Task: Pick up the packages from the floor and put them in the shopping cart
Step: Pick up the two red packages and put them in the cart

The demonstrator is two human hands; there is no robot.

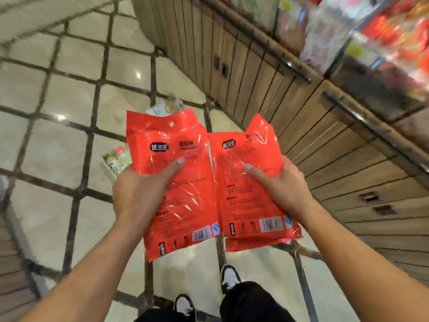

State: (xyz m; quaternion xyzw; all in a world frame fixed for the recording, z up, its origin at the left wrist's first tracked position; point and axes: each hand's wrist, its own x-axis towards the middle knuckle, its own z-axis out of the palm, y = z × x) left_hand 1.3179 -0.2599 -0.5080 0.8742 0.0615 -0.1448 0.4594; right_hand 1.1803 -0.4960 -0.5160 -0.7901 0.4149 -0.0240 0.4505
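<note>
Both hands are clamping red packages: left hand [137, 194] gripping one [176, 182], right hand [278, 184] another [253, 184], long axes pointing away; cart unseen.

We see open tiled floor [69, 140] across the left and upper left of the frame, with room to reach down there. Two packets lie in that stretch: a white packet [166, 107] just above centre and a green-and-white packet [116, 160] left of centre (both partly hidden behind the red bags). Along the right, a wooden cabinet front [325, 140] runs from top centre to lower right and closes that side off, with blurred stocked shelves [371, 43] above it. Two shoes [228, 278] stand on the floor at bottom centre.
</note>
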